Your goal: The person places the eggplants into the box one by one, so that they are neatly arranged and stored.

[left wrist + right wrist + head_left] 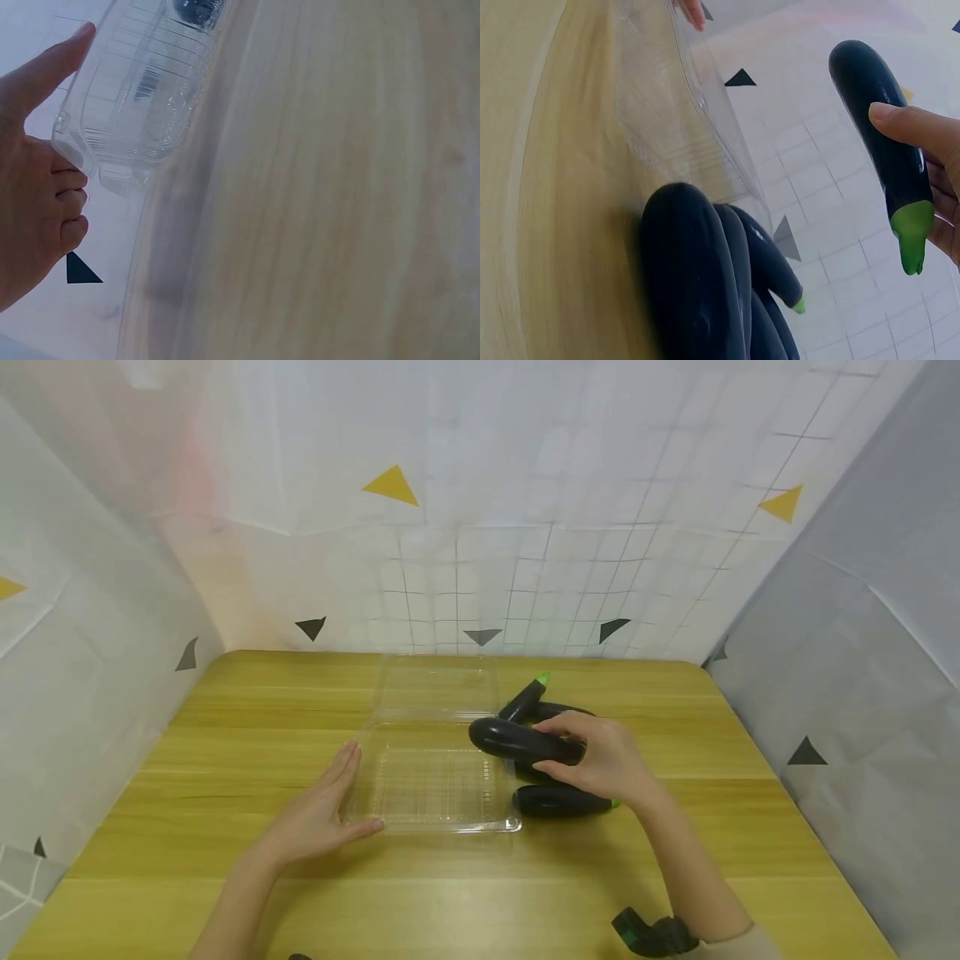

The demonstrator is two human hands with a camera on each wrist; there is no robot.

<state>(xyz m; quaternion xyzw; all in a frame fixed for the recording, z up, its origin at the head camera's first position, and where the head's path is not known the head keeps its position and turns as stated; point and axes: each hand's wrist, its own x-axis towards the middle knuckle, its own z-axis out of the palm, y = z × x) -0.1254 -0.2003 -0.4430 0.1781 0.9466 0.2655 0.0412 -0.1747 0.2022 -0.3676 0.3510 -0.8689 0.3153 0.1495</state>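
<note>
My right hand (603, 760) pinches a dark eggplant (517, 740) between thumb and fingers, above the right side of a clear plastic container (435, 827). In the right wrist view this eggplant (874, 112) shows its green stem end pointing down, apart from the others. My left hand (318, 818) touches the container's left side, its fingers fairly straight and the thumb by the front left corner. The left wrist view shows the container (135, 105) beside the left thumb. Several more eggplants lie right of the container, including a front one (562, 802) and one with its green tip raised (525, 698).
The container's open lid (435, 689) lies toward the back of the wooden table (262, 735). White sheets with triangles and grid lines (480, 585) stand behind and at both sides. A black strap with a device (652, 935) sits on the right wrist.
</note>
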